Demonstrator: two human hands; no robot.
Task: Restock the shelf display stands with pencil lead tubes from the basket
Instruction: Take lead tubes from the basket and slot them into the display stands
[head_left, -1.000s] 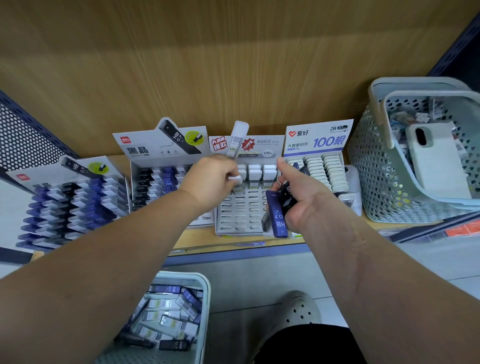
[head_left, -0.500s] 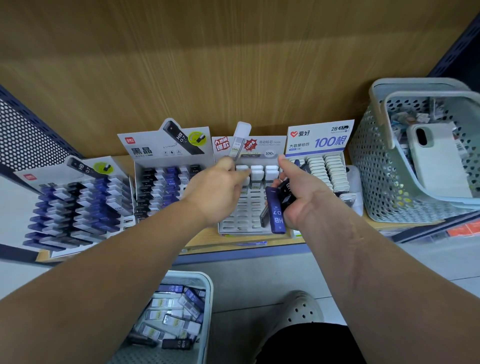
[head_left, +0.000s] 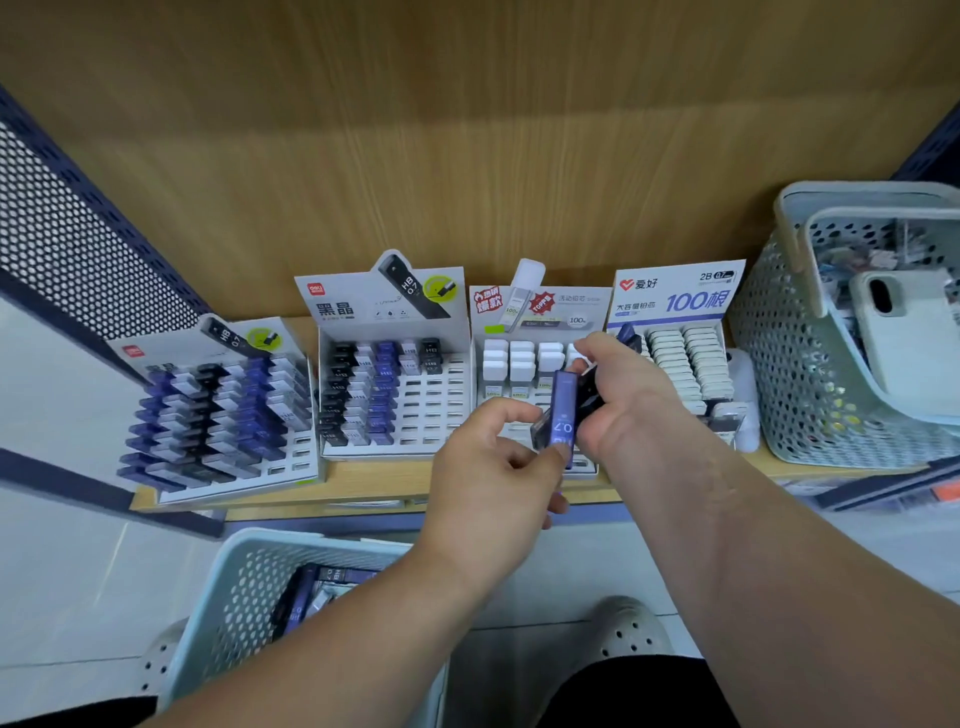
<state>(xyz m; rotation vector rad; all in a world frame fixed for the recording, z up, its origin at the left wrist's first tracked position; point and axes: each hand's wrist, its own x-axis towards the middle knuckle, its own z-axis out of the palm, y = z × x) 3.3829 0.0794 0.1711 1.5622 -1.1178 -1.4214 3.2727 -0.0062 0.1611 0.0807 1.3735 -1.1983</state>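
The right hand (head_left: 631, 402) is gripping a bunch of lead tubes (head_left: 590, 389), fingers curled round them, before the white-capped display stand (head_left: 571, 306). The left hand (head_left: 488, 478) is pinching the lower end of the blue tube (head_left: 563, 402) between its fingers; the basket (head_left: 291, 540) is sitting below the shelf (head_left: 363, 491).

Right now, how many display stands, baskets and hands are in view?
Display stands: 4
Baskets: 2
Hands: 2, left hand and right hand
Total: 8
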